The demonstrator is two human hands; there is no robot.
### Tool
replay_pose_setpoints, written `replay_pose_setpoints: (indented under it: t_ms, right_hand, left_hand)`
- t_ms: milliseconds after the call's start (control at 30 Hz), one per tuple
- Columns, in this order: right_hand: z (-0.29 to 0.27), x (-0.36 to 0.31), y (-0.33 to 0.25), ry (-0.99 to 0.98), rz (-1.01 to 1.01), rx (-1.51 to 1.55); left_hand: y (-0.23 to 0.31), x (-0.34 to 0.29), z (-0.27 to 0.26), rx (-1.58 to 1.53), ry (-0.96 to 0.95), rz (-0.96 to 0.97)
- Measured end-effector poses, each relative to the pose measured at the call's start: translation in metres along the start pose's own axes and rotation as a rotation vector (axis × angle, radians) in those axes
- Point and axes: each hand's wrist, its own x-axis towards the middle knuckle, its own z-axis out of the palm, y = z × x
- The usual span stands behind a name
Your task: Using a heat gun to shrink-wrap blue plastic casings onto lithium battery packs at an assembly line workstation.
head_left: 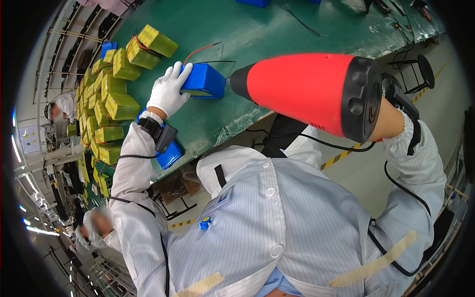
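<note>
1. Red heat gun (302, 94) is facing a blue block (213, 79) on the desk (210, 116).
2. Left grip (169, 91) is holding the block; right grip (388, 120) is mostly hiding, can't tell.
3. Probably heating; next likely needing turning.

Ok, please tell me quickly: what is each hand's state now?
White-gloved left hand: partly closed, holding the shiny blue rectangular block.
Right hand: mostly hidden behind the tapered red-and-black heat gun; its grip cannot be told.

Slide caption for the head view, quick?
Gloved left hand holds a blue block before the black nozzle of a red blower, over a green table.
</note>
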Motion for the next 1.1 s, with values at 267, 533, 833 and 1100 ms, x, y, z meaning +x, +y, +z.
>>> replay_pose_setpoints:
  t_ms: [267, 533, 833, 1100]
  right_hand:
    - [0.017, -0.006, 0.03, 0.062, -0.02, 0.109]
    - [0.023, -0.001, 0.011, 0.17, 0.031, 0.27]
    - [0.018, -0.004, 0.016, 0.17, 0.022, 0.157]
    - [0.008, -0.014, 0.005, 0.141, 0.024, 0.041]
  left_hand:
    - [-0.007, 0.017, -0.008, -0.046, -0.033, -0.002]
    - [-0.011, 0.024, -0.011, -0.076, -0.105, 0.017]
    - [-0.004, 0.023, -0.007, -0.193, -0.084, -0.004]
    - [0.023, 0.026, -0.015, 0.015, 0.051, 0.183]
